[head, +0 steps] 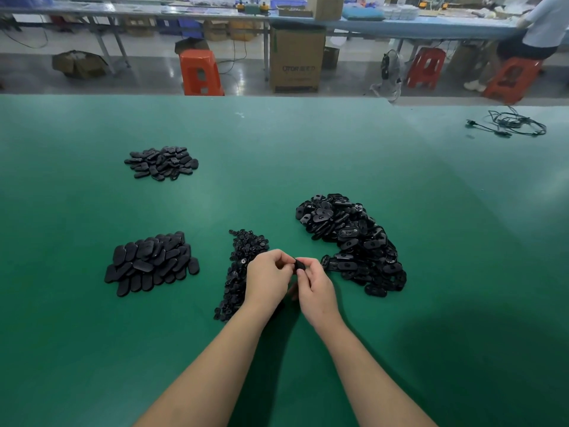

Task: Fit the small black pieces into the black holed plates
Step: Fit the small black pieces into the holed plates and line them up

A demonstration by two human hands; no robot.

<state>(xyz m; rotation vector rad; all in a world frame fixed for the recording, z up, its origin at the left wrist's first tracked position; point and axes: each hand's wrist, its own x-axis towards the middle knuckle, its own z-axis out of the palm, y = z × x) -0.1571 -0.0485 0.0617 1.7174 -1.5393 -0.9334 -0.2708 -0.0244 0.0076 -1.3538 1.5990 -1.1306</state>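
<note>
Both hands meet above the green table (277,155). My right hand (314,288) grips a black holed plate (299,264) by its edge, mostly hidden by my fingers. My left hand (266,278) has its fingers curled and pinched against that plate; whether a small piece sits under them is hidden. A strip-shaped heap of small black pieces (243,260) lies just left of and under my left hand. A large heap of black holed plates (351,238) lies to the right of my right hand.
A pile of smooth black oval plates (151,261) lies at the left, and a smaller pile (161,163) farther back left. A tangled black cable (511,123) rests at the far right. Beyond the table stand orange stools (200,72), a cardboard box (297,58) and a seated person (535,32).
</note>
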